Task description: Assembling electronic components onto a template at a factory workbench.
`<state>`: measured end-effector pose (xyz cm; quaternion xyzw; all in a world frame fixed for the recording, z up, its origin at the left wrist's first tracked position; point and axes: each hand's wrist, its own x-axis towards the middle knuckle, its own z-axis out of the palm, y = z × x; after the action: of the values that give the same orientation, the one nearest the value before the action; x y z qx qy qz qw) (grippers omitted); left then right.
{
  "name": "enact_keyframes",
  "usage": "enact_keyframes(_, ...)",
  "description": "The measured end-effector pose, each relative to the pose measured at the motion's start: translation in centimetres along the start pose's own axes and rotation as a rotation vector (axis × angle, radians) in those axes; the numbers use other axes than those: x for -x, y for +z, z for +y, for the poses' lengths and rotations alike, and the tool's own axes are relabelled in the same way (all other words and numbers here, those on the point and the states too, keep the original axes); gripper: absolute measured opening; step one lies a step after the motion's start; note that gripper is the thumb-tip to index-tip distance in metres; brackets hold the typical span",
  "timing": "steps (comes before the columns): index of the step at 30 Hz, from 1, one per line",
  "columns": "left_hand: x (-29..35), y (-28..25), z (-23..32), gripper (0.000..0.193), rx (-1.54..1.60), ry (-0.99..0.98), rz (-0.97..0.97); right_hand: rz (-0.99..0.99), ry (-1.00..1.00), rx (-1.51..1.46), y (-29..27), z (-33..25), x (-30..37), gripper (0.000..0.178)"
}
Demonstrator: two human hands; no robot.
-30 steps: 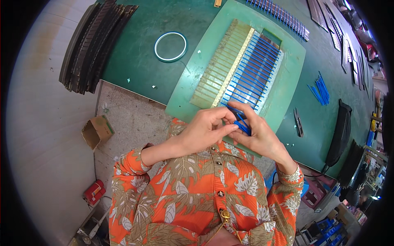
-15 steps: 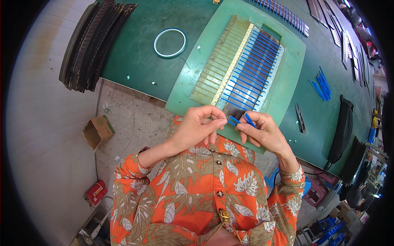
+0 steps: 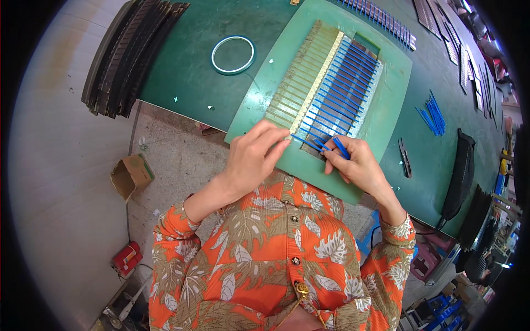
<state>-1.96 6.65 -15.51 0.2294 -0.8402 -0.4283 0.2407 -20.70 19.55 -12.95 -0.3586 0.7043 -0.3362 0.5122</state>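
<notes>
- Pinched at the fingertips, the left hand (image 3: 251, 157) closes on the left end of a thin blue strip (image 3: 306, 142) in the head view.
- Right hand (image 3: 354, 161): thumb and fingers clamp together on a few short blue strips (image 3: 341, 148), beside the right end of the pinched one.
- That pinched strip slants between the hands, at the near end of a row of blue strips (image 3: 337, 99) laid crosswise over a dark panel (image 3: 361, 47).
- Left of the row stand a cream edge strip (image 3: 316, 83) and a yellowish slotted plate (image 3: 295, 80), all on a light green board (image 3: 268, 85).
- Under the board spreads a dark green table (image 3: 187, 71).
- To the right lie a loose bundle of blue strips (image 3: 436, 117), dark-handled snips (image 3: 406, 158) and a long black pouch (image 3: 459, 176).
- To the left lie a teal-and-white ring (image 3: 213, 58) and, farther left, stacked dark slats (image 3: 135, 58).
</notes>
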Motion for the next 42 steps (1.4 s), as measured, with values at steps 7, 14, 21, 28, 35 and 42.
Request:
enact_keyframes(7, 0.4, 0.2, -0.1, 0.017, -0.122, 0.124, -0.001, 0.025, 0.043, 0.026, -0.7, 0.3, 0.2, 0.015)
enact_keyframes(14, 0.3, 0.2, -0.5, 0.027, -0.237, 0.211, -0.037, 0.024, 0.031, 0.051, -0.5, 0.1, 0.0, 0.015)
enact_keyframes(21, -0.1, 0.8, 0.1, 0.050, -0.451, 0.332, -0.177, 0.028, 0.044, 0.080, -1.2, -0.1, 0.3, 0.014)
enact_keyframes(28, 0.3, 1.3, 0.0, 0.051, -0.484, 0.348, -0.184, 0.038, 0.053, 0.031, -3.6, 0.3, 1.6, 0.017)
enact_keyframes(35, 0.4, 0.6, 0.0, 0.047, -0.464, 0.314, -0.193, 0.479, 0.011, 0.058, -11.5, 5.5, 3.0, 0.014)
enact_keyframes(42, 0.3, 0.6, 0.1, 0.047, -0.457, 0.268, -0.191, 0.835, 0.030, 0.584, -17.8, 8.8, 2.1, 0.015)
